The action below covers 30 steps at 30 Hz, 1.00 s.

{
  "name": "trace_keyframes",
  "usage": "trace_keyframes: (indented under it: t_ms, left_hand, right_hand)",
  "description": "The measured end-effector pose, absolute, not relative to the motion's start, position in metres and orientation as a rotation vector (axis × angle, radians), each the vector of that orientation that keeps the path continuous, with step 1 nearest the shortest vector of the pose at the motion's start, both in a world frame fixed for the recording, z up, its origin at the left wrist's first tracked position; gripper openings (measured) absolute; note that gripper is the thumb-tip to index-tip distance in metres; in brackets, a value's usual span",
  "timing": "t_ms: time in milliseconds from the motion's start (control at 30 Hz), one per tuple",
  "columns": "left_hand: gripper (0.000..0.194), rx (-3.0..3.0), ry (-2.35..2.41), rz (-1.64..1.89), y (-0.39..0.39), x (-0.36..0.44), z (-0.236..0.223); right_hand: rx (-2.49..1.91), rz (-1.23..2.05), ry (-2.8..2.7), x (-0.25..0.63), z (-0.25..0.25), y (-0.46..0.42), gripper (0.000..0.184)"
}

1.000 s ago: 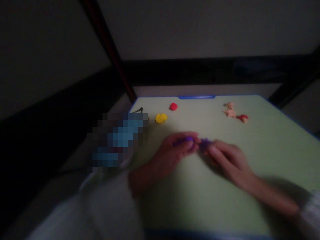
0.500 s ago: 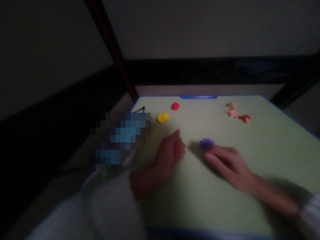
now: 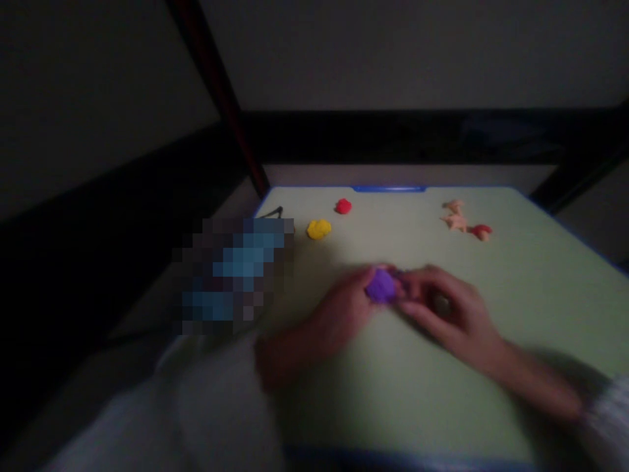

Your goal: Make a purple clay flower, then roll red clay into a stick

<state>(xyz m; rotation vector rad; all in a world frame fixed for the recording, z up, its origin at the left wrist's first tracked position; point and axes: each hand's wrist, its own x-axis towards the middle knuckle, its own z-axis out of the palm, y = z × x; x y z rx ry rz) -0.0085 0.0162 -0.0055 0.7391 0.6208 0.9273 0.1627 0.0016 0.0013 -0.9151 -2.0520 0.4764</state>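
A small purple lump of clay point(image 3: 381, 286) sits between my two hands near the middle of the pale green table point(image 3: 515, 275). My left hand point(image 3: 344, 308) is curled, with its fingertips against the lump's left side. From the right, my right hand point(image 3: 445, 308) meets the same lump with its fingers pinched on it. The picture is dim and blurred, so the exact grip of each finger is hard to make out.
A yellow clay lump point(image 3: 318, 229) and a red one point(image 3: 343, 206) lie at the table's far left. Small orange and red clay shapes point(image 3: 464, 223) lie far right. A blurred blue object point(image 3: 236, 269) sits at the left edge. Dark frame bars stand behind.
Half a second ago my hands were apart, the left drawn back and the purple piece lying by my right fingertips. Now both hands have come together on the purple lump.
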Motion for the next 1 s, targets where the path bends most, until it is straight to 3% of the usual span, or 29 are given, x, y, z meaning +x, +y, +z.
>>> trace_keyframes:
  t_ms: [100, 233, 633, 867, 1000]
  left_hand:
    - [0.021, 0.722, 0.633, 0.914, 0.009, -0.005, -0.007]
    - [0.022, 0.758, 0.650, 0.890, 0.003, -0.005, -0.009]
    - [0.019, 1.196, 0.821, 0.899, 0.007, -0.009, -0.015]
    - [0.024, 1.025, 0.744, 0.908, 0.005, -0.002, -0.013]
    - [0.021, 1.065, 0.691, 0.858, 0.005, -0.002, -0.006]
  right_hand:
    - [-0.891, 0.316, -2.121, 0.165, -0.001, 0.005, 0.045]
    - [-0.819, 0.208, -2.234, 0.165, -0.004, 0.007, 0.053]
    - [-0.711, 0.292, -2.154, 0.153, 0.007, -0.003, 0.037]
    - [-0.678, 0.411, -2.134, 0.161, 0.009, -0.001, 0.025]
    - [-0.675, 0.440, -2.095, 0.163, 0.006, 0.000, 0.029]
